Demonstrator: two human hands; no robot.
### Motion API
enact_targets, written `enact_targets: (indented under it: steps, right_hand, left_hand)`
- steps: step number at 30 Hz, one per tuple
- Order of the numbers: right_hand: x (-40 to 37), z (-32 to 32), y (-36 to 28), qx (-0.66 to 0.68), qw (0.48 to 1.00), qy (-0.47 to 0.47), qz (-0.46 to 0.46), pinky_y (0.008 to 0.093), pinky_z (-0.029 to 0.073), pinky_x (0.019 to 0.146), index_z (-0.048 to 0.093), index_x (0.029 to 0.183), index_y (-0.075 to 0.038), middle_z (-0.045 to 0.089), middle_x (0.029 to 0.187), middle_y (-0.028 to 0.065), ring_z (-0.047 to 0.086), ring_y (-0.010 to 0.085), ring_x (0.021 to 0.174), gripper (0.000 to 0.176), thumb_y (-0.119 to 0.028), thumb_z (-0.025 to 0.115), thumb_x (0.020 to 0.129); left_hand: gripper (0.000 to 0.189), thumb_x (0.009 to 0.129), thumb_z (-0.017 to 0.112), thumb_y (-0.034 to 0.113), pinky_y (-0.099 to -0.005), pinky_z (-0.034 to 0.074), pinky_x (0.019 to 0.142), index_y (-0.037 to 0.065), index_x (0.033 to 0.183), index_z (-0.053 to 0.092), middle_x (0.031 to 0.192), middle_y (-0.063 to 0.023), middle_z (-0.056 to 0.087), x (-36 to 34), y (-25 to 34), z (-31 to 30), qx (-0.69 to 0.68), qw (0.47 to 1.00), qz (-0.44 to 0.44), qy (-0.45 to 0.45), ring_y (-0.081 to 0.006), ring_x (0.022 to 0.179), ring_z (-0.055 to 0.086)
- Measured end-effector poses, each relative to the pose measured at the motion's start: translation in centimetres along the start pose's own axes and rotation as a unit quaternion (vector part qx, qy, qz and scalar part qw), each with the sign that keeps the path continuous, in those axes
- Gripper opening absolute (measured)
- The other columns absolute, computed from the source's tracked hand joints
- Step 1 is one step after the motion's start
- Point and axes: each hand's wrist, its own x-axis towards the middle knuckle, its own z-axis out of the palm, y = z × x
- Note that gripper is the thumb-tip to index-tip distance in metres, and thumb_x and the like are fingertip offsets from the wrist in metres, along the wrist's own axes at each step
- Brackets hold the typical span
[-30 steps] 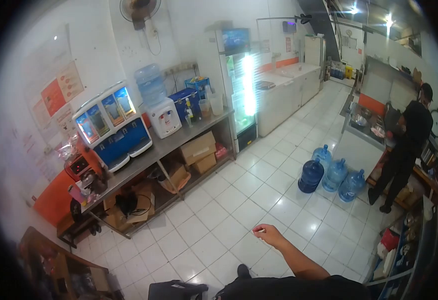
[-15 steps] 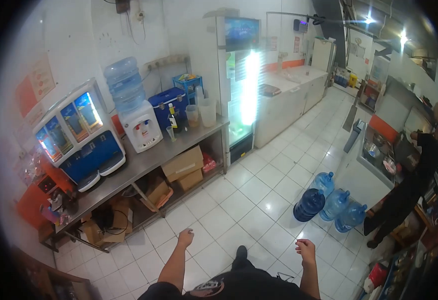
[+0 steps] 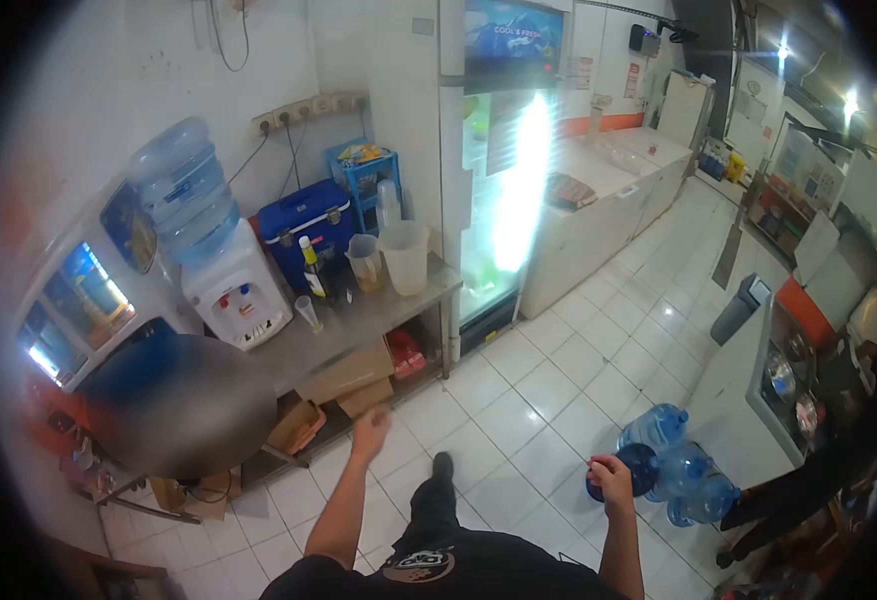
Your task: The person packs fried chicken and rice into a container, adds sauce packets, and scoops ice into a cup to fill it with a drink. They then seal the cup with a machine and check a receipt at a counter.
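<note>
My left hand (image 3: 371,432) is held out low over the tiled floor, near the front edge of the steel bench (image 3: 439,290). It is smeared by motion, so its fingers do not show clearly. My right hand (image 3: 611,474) has curled fingers pressed together; whatever they may hold is too small to make out. Behind it in the view stand several blue water jugs (image 3: 656,425), including a dark blue one (image 3: 641,462) partly covered by the hand. Neither hand visibly touches the bench or the jugs.
On the bench are a water dispenser (image 3: 234,285), a blue cooler box (image 3: 304,225), a bottle (image 3: 312,268) and plastic pitchers (image 3: 404,258). A blurred patch hides its left part. Beyond stand a lit drinks fridge (image 3: 504,190) and chest freezers (image 3: 599,215). A person (image 3: 839,450) stands at right.
My view has moved forward and turned, bringing the bench and fridge nearer. My right hand now overlaps the dark jug. My left hand has become blurred, and my forward foot has changed.
</note>
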Motion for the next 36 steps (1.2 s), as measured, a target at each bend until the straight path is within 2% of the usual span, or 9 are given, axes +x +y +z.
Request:
enact_targets:
  steps: [4, 8, 11, 13, 15, 19, 21, 29, 36]
  right_hand:
    - [8.8, 1.3, 1.0, -0.005, 0.997, 0.064, 0.045, 0.023, 0.047, 0.058, 0.062, 0.102, -0.001, 0.066, 0.092, 0.0084, 0.06, 0.0117, 0.072, 0.019, -0.008, 0.06, 0.085]
    - [13.0, 3.4, -3.6, 0.036, 0.992, 0.109, 0.057, 0.0234, 0.048, 0.06, 0.061, 0.105, -0.002, 0.066, 0.095, 0.0082, 0.061, 0.0125, 0.071, 0.019, -0.008, 0.058, 0.086]
    - [15.7, 3.5, -6.0, 0.065, 0.987, 0.137, 0.057, 0.0232, 0.048, 0.064, 0.061, 0.105, -0.003, 0.066, 0.094, 0.0063, 0.062, 0.0131, 0.072, 0.02, -0.01, 0.059, 0.087]
    - [17.2, 2.4, -5.2, 0.045, 0.98, 0.191, 0.039, 0.0229, 0.049, 0.062, 0.062, 0.105, -0.004, 0.067, 0.092, 0.0061, 0.063, 0.0142, 0.072, 0.019, -0.012, 0.059, 0.087]
    - [18.4, 1.4, -4.0, 0.065, 0.97, 0.227, 0.058, 0.0233, 0.049, 0.059, 0.062, 0.104, -0.004, 0.067, 0.091, 0.0059, 0.063, 0.014, 0.069, 0.019, -0.012, 0.059, 0.087]
    - [22.1, -1.0, -1.7, 0.044, 0.944, 0.29, 0.152, 0.0244, 0.049, 0.052, 0.062, 0.103, -0.006, 0.067, 0.089, 0.0054, 0.061, 0.0136, 0.064, 0.017, -0.012, 0.059, 0.087]
    - [25.5, -1.9, -1.7, 0.055, 0.944, 0.276, 0.171, 0.0251, 0.049, 0.051, 0.062, 0.103, -0.006, 0.067, 0.089, 0.0056, 0.061, 0.0135, 0.062, 0.017, -0.011, 0.059, 0.086]
    - [43.5, -7.2, -7.1, -0.015, 0.983, 0.157, 0.095, 0.0237, 0.047, 0.057, 0.061, 0.104, -0.007, 0.065, 0.091, 0.0039, 0.059, 0.0117, 0.067, 0.017, -0.012, 0.058, 0.088]
    - [51.0, -3.6, -15.9, -0.042, 0.992, 0.101, 0.055, 0.0249, 0.046, 0.066, 0.06, 0.106, -0.002, 0.064, 0.094, 0.0061, 0.058, 0.0127, 0.074, 0.022, -0.011, 0.058, 0.087]
  left_hand:
    - [0.022, 0.089, 0.061, 0.014, -0.0295, 0.048, 0.081, 0.0, 0.106, 0.064, 0.096, -0.0069, 0.068, 20.0, 6.7, -1.0, -0.104, 0.983, 0.116, 0.101, -0.0146, 0.089, 0.062]
    - [0.027, 0.087, 0.06, 0.009, -0.0282, 0.049, 0.08, -0.001, 0.112, 0.062, 0.098, -0.0083, 0.067, 38.2, 12.4, -1.4, -0.123, 0.959, 0.206, 0.147, -0.0149, 0.088, 0.062]
    - [0.035, 0.084, 0.063, 0.013, -0.0327, 0.048, 0.087, -0.001, 0.116, 0.06, 0.108, -0.0139, 0.063, 49.9, 14.0, -0.1, -0.085, 0.977, 0.16, 0.115, -0.0225, 0.099, 0.062]
    - [0.054, 0.081, 0.067, 0.021, -0.0405, 0.043, 0.097, 0.0, 0.128, 0.051, 0.126, -0.02, 0.053, 56.0, 13.7, 1.3, 0.141, 0.969, 0.127, 0.158, -0.0331, 0.115, 0.054]
    - [0.063, 0.079, 0.069, 0.024, -0.0433, 0.041, 0.1, 0.001, 0.133, 0.044, 0.132, -0.0212, 0.047, 60.6, 12.3, 2.6, 0.189, 0.965, 0.093, 0.153, -0.0364, 0.12, 0.049]
    - [0.078, 0.077, 0.071, 0.028, -0.0474, 0.039, 0.101, 0.004, 0.141, 0.033, 0.139, -0.0217, 0.04, 63.4, 12.9, 5.2, 0.239, 0.958, 0.01, 0.156, -0.0416, 0.123, 0.044]
    - [0.074, 0.075, 0.075, 0.028, -0.0461, 0.042, 0.098, 0.002, 0.135, 0.04, 0.135, -0.0224, 0.045, 63.6, 13.4, 5.6, 0.247, 0.951, 0.011, 0.187, -0.0411, 0.12, 0.047]
    - [0.066, 0.069, 0.081, 0.028, -0.0401, 0.046, 0.091, 0.003, 0.122, 0.049, 0.121, -0.0188, 0.06, 66.0, 13.2, 4.7, 0.193, 0.945, 0.04, 0.261, -0.0341, 0.111, 0.058]
    - [0.071, 0.068, 0.082, 0.03, -0.039, 0.048, 0.089, 0.003, 0.126, 0.05, 0.118, -0.0173, 0.062, 64.9, 15.1, 3.3, 0.208, 0.946, 0.024, 0.249, -0.032, 0.108, 0.06]
